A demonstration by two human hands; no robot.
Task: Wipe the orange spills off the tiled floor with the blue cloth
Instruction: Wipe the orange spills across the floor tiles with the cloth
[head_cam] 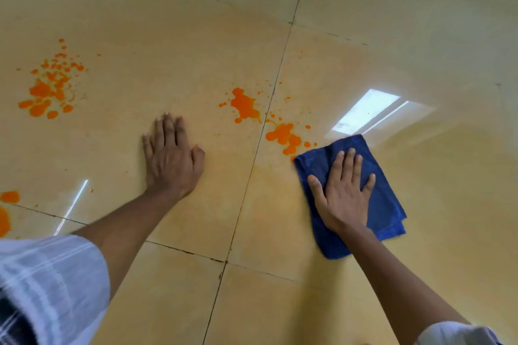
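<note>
A folded blue cloth (384,204) lies flat on the beige tiled floor (196,36). My right hand (343,194) presses down on it, fingers spread. Just beyond the cloth's far left corner is an orange spill (283,134), and another splash (245,105) sits across the grout line from it. A larger patch of orange drops (46,89) lies at the far left, and more orange (8,204) shows at the left edge. My left hand (172,158) rests flat on the bare tile, fingers together, holding nothing.
Dark grout lines (263,131) cross the floor. A faint orange film tints the tiles around the spills. A bright window reflection (367,109) shines just beyond the cloth. My pale striped sleeve (50,283) fills the lower left corner.
</note>
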